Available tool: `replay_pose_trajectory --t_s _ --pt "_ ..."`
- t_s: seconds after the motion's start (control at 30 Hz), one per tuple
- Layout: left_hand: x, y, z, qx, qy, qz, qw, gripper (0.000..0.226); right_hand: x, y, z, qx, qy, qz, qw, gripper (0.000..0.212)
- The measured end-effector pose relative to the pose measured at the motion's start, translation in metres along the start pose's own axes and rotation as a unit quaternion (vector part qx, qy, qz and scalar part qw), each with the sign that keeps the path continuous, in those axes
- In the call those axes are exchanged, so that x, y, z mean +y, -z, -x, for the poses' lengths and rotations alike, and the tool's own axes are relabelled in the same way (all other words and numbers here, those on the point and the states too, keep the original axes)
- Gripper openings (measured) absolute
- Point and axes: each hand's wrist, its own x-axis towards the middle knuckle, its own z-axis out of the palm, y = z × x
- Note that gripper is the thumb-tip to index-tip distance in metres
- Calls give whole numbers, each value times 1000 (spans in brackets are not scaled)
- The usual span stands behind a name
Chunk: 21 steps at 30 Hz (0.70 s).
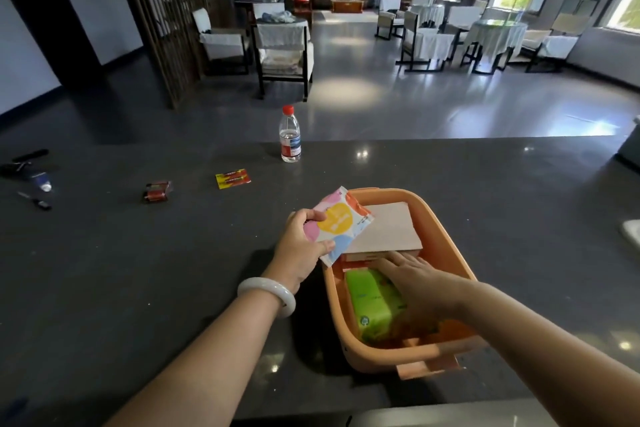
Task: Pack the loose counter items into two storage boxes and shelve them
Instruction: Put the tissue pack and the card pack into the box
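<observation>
An orange storage box [446,222] stands on the dark counter [138,270] in front of me. Inside it lie a pale flat carton [388,229] at the far end and a green tissue pack [374,305] nearer me. My left hand [301,246] grips a pastel wet-wipe packet [341,222] by its left edge, holding it tilted over the box's left rim. My right hand [412,277] reaches into the box, fingers straight, resting on the green pack against the carton's near edge.
A clear water bottle with a red cap [290,135] stands at the counter's far edge. A yellow battery pack [233,178], a dark red battery pack [157,191], a small tube [41,182] and dark pens [34,199] lie to the left.
</observation>
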Motion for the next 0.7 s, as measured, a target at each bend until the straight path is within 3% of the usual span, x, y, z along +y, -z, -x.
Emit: replay_pose_trajectory --t_s 0.37,0.5,0.7 --pt "-6 -4 5 38 -39 -41 998 37 9 -23 -13 58 54 1 997 113" --pt "-6 -4 6 32 -33 -33 998 37 14 -26 -12 62 77 3 995 105" --pt "-7 -3 6 26 -30 -42 998 37 29 -25 -6 90 33 29 995 105"
